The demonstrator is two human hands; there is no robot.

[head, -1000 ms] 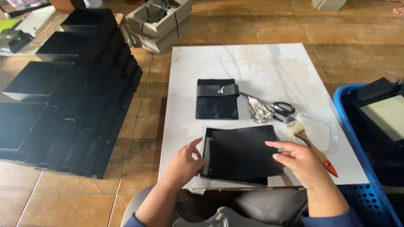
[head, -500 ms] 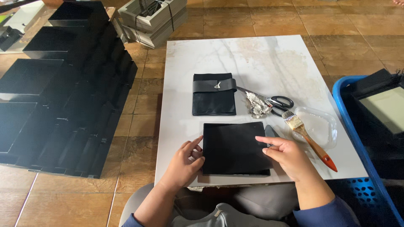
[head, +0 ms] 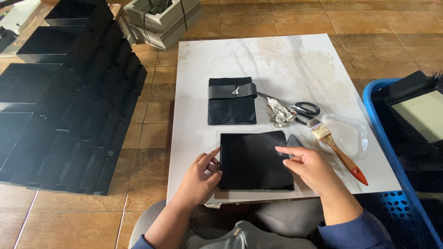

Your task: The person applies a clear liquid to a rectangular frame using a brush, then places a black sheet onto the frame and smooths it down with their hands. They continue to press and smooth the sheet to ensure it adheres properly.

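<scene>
Black square panel [head: 254,160] flat at the near edge of the white table [head: 295,60], between both hands. Left hand [head: 201,177] against the panel's left edge, fingers loosely curled, thumb and fingertips touching the edge, not closed around it. Right hand [head: 310,167] over the panel's right side, index finger stretched out and pressing on the top face, other fingers half bent, nothing gripped. Just behind the panel, a black pouch [head: 231,100]. To its right, crumpled foil [head: 280,113] touching scissors [head: 300,108]. Beside the right hand, a brush [head: 335,150] with its bristles on a clear tray [head: 351,133]. Black boxes [head: 64,106] on the floor at left, blue crate [head: 406,175] at right.
</scene>
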